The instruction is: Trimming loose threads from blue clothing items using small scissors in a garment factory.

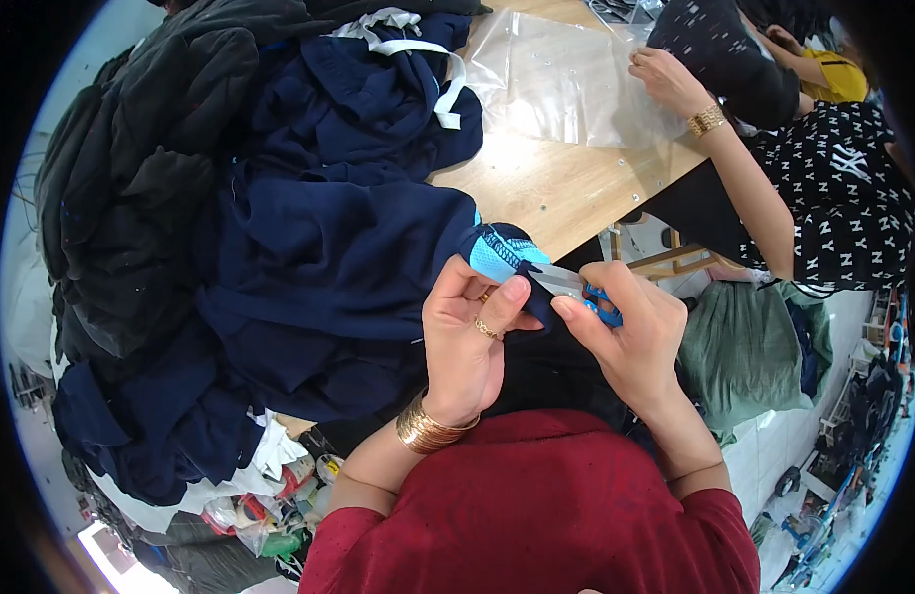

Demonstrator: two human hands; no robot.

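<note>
A navy blue garment with a light blue mesh part and dark stitching along its seam spreads over the table to my left. My left hand, with a ring and gold bangles at its wrist, pinches the garment's edge just below the light blue part. In my right hand is a pair of small scissors with blue handles. Their blades point left and touch the fabric beside my left fingertips. Whether the blades are parted is hard to make out.
More navy clothing and a black garment heap cover the left side. A clear plastic sheet lies on the wooden table. Across it, a co-worker's hand touches the plastic. A green cloth bundle sits at the right.
</note>
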